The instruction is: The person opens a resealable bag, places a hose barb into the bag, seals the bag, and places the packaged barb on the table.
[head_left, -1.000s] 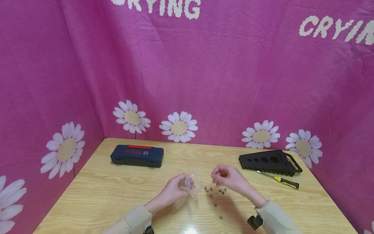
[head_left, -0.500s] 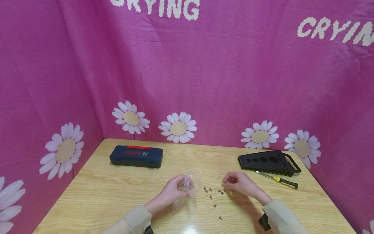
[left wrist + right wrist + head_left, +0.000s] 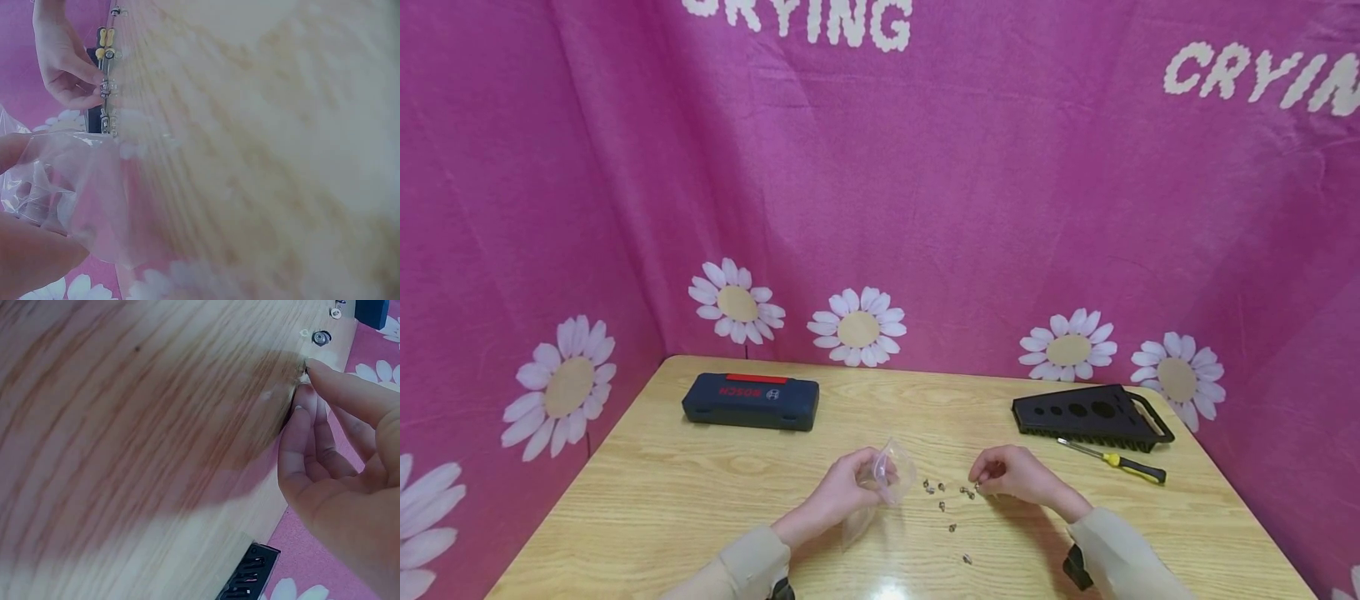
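Observation:
My left hand [image 3: 842, 487] holds a clear plastic bag [image 3: 897, 473] by its upper part, with the mouth spread towards the right. In the left wrist view the bag [image 3: 94, 194] hangs between thumb and fingers, see-through and crinkled. My right hand [image 3: 1018, 477] is low over the table at the right end of a scatter of small metal screws [image 3: 952, 527]. Thumb and forefinger pinch one screw [image 3: 305, 374] at the tabletop, mostly hidden by the fingertips. Several other screws lie loose between the two hands.
A dark blue Bosch case [image 3: 751, 402] lies at the back left of the wooden table [image 3: 715, 475]. At the back right are a black wrench holder [image 3: 1090, 412] and a yellow-and-black screwdriver [image 3: 1131, 467]. A pink curtain [image 3: 955, 208] hangs behind.
My right hand has moved right and down from beside the bag's mouth to the rightmost screw, where its fingertips have closed in. My left hand and the bag have hardly moved.

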The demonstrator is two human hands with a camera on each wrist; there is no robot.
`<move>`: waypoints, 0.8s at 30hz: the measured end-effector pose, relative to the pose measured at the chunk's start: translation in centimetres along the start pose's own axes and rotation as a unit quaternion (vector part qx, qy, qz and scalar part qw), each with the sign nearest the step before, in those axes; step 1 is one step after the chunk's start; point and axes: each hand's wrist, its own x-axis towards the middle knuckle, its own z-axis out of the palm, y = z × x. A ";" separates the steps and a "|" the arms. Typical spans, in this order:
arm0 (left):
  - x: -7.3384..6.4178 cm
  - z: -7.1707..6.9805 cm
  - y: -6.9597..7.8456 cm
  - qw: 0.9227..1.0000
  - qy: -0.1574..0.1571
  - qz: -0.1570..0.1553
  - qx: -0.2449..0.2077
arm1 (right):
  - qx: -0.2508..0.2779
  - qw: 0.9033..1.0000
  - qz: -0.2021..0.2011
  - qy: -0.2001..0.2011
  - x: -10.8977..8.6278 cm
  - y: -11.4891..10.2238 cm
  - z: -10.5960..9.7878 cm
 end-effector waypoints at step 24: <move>0.2 -0.1 -0.1 1.000 -0.006 0.001 -0.005 | -0.023 1.000 -0.017 -0.008 -0.1 -0.2 -0.1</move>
